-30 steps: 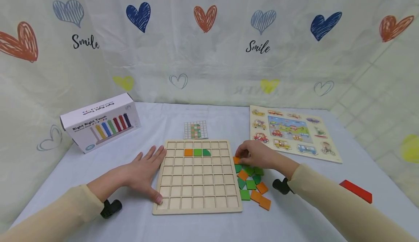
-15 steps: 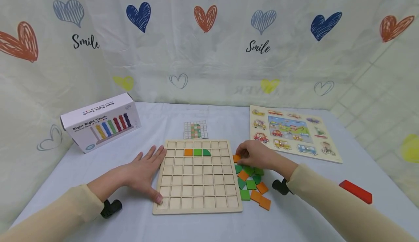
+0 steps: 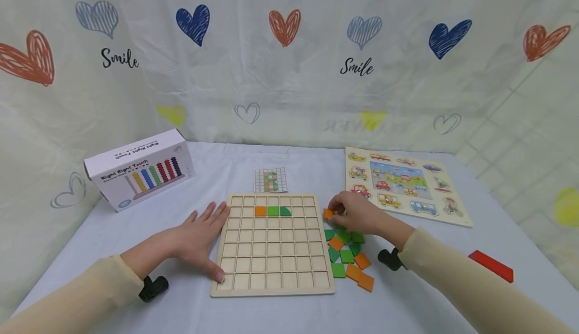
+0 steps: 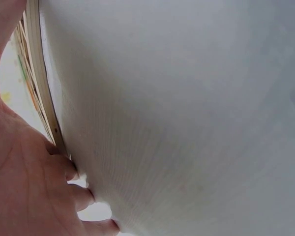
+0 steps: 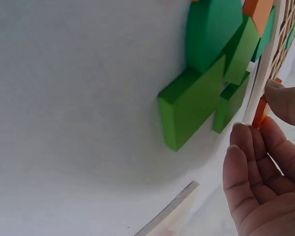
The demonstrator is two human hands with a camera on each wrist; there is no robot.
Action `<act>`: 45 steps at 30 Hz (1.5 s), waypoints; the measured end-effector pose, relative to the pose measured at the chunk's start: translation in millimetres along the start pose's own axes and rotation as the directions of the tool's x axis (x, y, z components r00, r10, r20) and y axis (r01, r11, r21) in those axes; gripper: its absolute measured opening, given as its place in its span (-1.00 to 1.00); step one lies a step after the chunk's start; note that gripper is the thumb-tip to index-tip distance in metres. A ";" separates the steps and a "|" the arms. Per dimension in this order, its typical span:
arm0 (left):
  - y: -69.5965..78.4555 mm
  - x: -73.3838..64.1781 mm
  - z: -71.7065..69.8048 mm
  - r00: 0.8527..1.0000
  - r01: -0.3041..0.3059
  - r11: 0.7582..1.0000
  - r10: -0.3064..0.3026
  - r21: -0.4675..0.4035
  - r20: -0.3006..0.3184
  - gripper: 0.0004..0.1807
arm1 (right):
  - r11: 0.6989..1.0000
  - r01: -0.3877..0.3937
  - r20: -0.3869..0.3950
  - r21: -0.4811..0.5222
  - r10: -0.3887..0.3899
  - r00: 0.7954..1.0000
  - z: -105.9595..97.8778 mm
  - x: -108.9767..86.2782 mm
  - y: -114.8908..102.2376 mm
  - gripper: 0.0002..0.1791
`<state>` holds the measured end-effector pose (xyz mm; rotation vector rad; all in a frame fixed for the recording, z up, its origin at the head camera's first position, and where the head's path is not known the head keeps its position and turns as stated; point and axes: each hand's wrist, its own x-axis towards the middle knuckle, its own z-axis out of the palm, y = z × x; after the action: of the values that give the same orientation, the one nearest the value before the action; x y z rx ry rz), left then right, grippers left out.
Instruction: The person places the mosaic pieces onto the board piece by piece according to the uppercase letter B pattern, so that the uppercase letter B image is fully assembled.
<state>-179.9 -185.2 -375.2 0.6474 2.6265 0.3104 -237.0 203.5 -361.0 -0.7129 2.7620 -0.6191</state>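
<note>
My left hand (image 3: 199, 241) lies spread on the left edge of a wooden grid board (image 3: 267, 262), thumb near its front corner. In the board's second row sit an orange square tile (image 3: 260, 211), a light green square tile (image 3: 273, 211) and a dark green rounded tile (image 3: 285, 211). Beside the board's right edge, my right hand (image 3: 357, 213) pinches another orange tile (image 5: 260, 112) between thumb and fingers. The right wrist view shows that tile just off the board's side. Loose green and orange tiles (image 3: 347, 256) are heaped below this hand.
A small pattern card (image 3: 270, 180) lies behind the board. At back left stands a white box (image 3: 140, 168). A vehicle picture puzzle (image 3: 402, 201) lies at back right, close to the right hand. A red block (image 3: 492, 265) is by the right forearm.
My right hand has drawn the orange tile slightly back and up, away from the heap of tiles. The left hand and the tiles on the board have stayed put.
</note>
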 end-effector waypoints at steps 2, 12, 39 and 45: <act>-0.5 -0.3 0.0 1.000 -0.001 1.000 0.001 0.000 -0.001 0.63 | 1.000 0.007 -0.010 0.005 -0.007 1.000 -0.1 0.8 -1.6 -0.81; -2.2 -0.3 1.0 1.000 -0.004 1.000 0.004 -0.004 -0.004 0.64 | 0.997 0.071 -0.024 0.014 -0.071 0.997 8.2 15.9 -25.1 -0.80; -0.5 0.0 0.3 1.000 -0.002 1.000 0.002 -0.002 -0.013 0.62 | 0.996 0.045 -0.006 -0.076 -0.046 0.999 37.8 39.5 -82.5 -0.81; 0.2 0.1 -0.1 1.000 -0.001 1.000 0.001 -0.002 -0.017 0.63 | 0.996 0.058 0.001 -0.061 -0.058 0.998 38.3 40.4 -81.8 -0.82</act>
<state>-179.9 -185.1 -375.0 0.6480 2.6421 0.3203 -226.2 105.2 -362.4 -0.8088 2.7806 -0.5493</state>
